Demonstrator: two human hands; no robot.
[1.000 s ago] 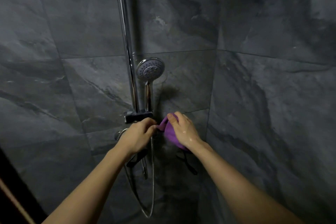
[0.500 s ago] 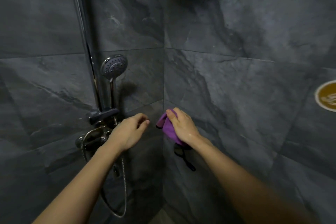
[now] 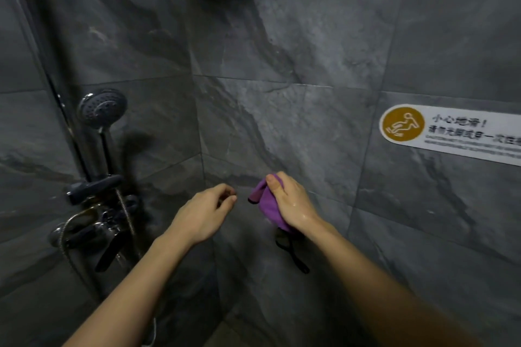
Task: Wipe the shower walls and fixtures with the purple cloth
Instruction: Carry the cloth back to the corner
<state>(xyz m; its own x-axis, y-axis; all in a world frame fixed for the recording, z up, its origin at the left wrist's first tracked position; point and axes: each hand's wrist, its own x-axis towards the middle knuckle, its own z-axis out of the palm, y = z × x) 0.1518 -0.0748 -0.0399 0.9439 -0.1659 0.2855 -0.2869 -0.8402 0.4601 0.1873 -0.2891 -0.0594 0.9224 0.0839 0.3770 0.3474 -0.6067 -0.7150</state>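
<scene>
purple cloth (image 3: 267, 207): bunched in front of the right-hand tiled wall (image 3: 324, 127), near the corner | right hand (image 3: 291, 204): fingers curled round the cloth, thumb on top | left hand (image 3: 201, 213): holds nothing, fingers loosely curled, just beside the cloth, apart from it | shower head (image 3: 102, 107): on its rail, well left

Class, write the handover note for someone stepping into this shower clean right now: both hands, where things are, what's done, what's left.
Right hand: holds the bunched purple cloth in its grip, near the corner.
Left hand: empty, fingers loosely curled, beside the cloth.
Shower head sits in its holder on the left wall; tap below it.
Done: cannot tell from the tiles.
Left: probably the right wall, around the warning sticker.
</scene>
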